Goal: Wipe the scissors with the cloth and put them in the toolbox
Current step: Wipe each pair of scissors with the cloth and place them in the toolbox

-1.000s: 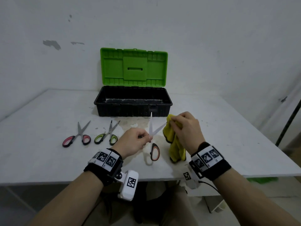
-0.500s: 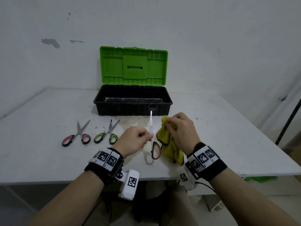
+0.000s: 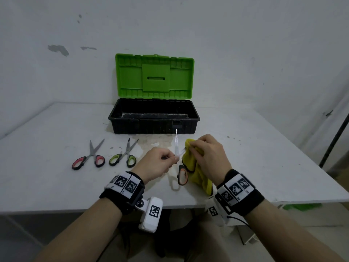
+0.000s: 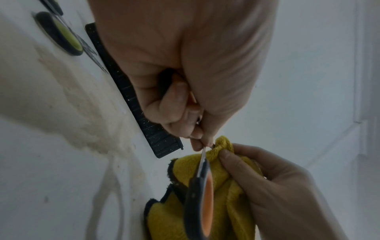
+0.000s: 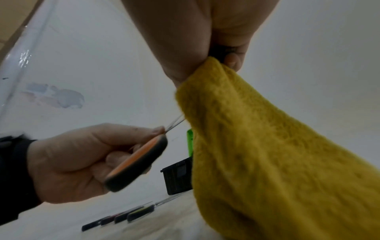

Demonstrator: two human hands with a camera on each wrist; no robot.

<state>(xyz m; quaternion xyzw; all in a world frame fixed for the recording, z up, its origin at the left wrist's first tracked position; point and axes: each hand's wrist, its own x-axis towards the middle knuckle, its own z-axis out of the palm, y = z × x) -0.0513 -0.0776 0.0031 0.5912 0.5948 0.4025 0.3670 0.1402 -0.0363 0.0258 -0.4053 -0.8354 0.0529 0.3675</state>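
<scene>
My left hand (image 3: 160, 163) holds the orange-handled scissors (image 3: 182, 175) upright near the pivot, with the blades spread and one blade (image 3: 176, 140) pointing up. The other blade runs right into the yellow cloth (image 3: 196, 167), which my right hand (image 3: 207, 154) pinches around it. The left wrist view shows the orange handle (image 4: 205, 203) hanging below my fingers against the cloth (image 4: 185, 216). In the right wrist view the cloth (image 5: 267, 154) drapes from my fingers and the blade (image 5: 175, 123) enters it. The black toolbox (image 3: 154, 116) stands open behind, with its green lid (image 3: 154, 76) up.
Red-handled scissors (image 3: 88, 157) and green-handled scissors (image 3: 123, 156) lie on the white table (image 3: 47, 148) to the left of my hands. The table's front edge is just below my wrists. A dark pole (image 3: 334, 140) leans at the far right.
My right hand with the cloth has slid left and down along the slanted blade toward the pivot. The left hand keeps the scissors nearly still.
</scene>
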